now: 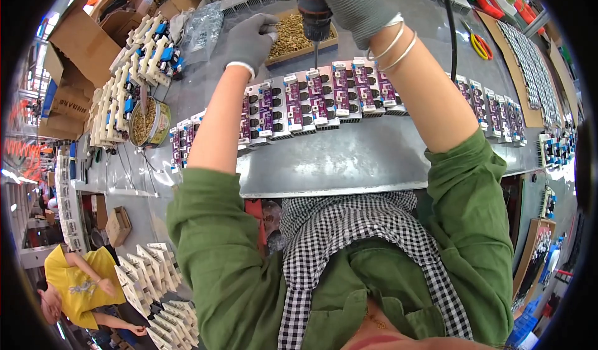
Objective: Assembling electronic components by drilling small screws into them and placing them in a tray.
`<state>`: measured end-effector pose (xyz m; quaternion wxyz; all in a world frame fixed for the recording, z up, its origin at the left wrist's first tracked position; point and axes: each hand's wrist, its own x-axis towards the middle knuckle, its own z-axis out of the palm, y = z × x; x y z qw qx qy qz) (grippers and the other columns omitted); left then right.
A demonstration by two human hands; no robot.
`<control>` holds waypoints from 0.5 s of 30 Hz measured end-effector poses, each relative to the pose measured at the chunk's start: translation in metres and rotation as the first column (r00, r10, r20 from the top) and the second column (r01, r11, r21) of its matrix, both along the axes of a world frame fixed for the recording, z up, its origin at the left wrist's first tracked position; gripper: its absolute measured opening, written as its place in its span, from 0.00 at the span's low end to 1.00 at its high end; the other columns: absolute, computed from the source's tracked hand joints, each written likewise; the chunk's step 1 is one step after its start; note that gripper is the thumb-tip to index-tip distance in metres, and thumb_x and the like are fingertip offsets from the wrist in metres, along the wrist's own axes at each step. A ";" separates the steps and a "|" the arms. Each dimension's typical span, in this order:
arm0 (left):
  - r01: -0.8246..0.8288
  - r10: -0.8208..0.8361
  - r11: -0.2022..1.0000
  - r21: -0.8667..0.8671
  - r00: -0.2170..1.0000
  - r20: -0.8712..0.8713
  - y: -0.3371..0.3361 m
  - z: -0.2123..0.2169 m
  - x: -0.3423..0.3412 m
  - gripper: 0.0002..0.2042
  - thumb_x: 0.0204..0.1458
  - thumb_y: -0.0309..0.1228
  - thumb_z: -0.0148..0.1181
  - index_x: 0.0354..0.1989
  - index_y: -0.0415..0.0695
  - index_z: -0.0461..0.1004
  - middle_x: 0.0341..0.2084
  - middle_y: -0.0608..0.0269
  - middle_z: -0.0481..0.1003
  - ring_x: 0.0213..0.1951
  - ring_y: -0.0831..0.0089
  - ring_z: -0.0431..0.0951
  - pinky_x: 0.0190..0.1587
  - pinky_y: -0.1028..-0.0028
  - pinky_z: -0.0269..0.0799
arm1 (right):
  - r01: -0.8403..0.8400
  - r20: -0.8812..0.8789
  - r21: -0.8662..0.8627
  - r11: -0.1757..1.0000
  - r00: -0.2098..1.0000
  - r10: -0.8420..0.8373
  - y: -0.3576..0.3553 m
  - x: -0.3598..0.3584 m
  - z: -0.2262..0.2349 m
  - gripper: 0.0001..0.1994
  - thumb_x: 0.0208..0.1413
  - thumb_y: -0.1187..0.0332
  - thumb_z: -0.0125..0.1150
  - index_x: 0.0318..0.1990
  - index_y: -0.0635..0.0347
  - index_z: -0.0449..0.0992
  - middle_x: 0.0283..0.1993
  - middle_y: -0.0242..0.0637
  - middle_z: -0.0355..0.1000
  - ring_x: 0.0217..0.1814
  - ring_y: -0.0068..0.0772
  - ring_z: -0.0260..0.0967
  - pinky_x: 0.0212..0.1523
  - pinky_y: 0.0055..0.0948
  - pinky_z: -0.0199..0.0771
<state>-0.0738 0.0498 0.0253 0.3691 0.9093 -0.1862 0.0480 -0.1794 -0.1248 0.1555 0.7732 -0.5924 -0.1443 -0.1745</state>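
Observation:
My right hand (358,7), in a grey glove, is closed around a dark electric screwdriver (313,14). Its thin bit points down at the far edge of a row of purple circuit boards (318,98) on finned metal heat sinks; whether the tip touches a screw is too small to tell. My left hand (249,40), also gloved, is beside a shallow cardboard tray (293,58) of brass-coloured screws. Its thumb and fingers are pinched together, and anything between them is hidden.
A tin (161,126) of brass-coloured pieces stands left, beside stacked white parts (111,110). Cardboard boxes (87,48) sit behind them. Orange-handled scissors (481,47) lie right, past a hanging black cable (451,26). A person in yellow (81,288) works at lower left.

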 end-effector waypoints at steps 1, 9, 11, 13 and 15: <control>0.039 -0.052 0.970 -0.240 0.998 -0.047 0.000 0.002 -0.012 0.16 0.55 0.23 0.65 0.53 0.42 0.80 0.41 0.60 0.84 0.43 0.74 0.83 0.49 0.76 0.78 | -0.056 0.099 0.098 0.994 0.994 0.046 -0.005 0.001 -0.001 0.18 0.59 0.57 0.71 0.46 0.54 0.69 0.28 0.29 0.71 0.25 0.21 0.71 0.27 0.24 0.77; -0.099 -0.196 0.494 -0.864 0.955 -0.221 0.029 -0.008 -0.136 0.18 0.59 0.20 0.60 0.58 0.33 0.72 0.42 0.51 0.83 0.45 0.68 0.83 0.54 0.70 0.77 | -0.023 0.400 0.196 0.980 0.915 -0.059 0.005 -0.024 0.014 0.22 0.60 0.51 0.68 0.47 0.59 0.69 0.29 0.38 0.74 0.23 0.30 0.76 0.26 0.32 0.84; -0.101 -0.261 0.319 -0.942 0.946 -0.190 0.032 -0.021 -0.145 0.17 0.62 0.21 0.56 0.59 0.34 0.70 0.42 0.49 0.83 0.45 0.66 0.83 0.57 0.66 0.76 | -0.053 0.411 0.178 0.983 0.911 -0.026 0.007 -0.026 0.012 0.22 0.60 0.51 0.68 0.48 0.59 0.69 0.29 0.38 0.74 0.23 0.30 0.76 0.27 0.32 0.84; -0.112 -0.264 0.300 -0.947 0.944 -0.195 0.031 -0.023 -0.151 0.17 0.63 0.21 0.56 0.60 0.34 0.70 0.42 0.49 0.83 0.45 0.66 0.83 0.57 0.66 0.76 | -0.079 0.424 0.158 0.984 0.906 0.005 0.008 -0.028 0.010 0.22 0.60 0.51 0.68 0.48 0.59 0.69 0.29 0.38 0.74 0.24 0.30 0.76 0.27 0.32 0.84; -0.121 -0.267 0.281 -0.952 0.943 -0.198 0.031 -0.025 -0.152 0.17 0.63 0.22 0.56 0.60 0.35 0.70 0.42 0.49 0.83 0.45 0.66 0.83 0.56 0.66 0.76 | -0.106 0.437 0.139 0.985 0.899 0.035 0.010 -0.030 0.009 0.22 0.60 0.51 0.68 0.48 0.59 0.69 0.30 0.38 0.74 0.24 0.30 0.76 0.27 0.32 0.84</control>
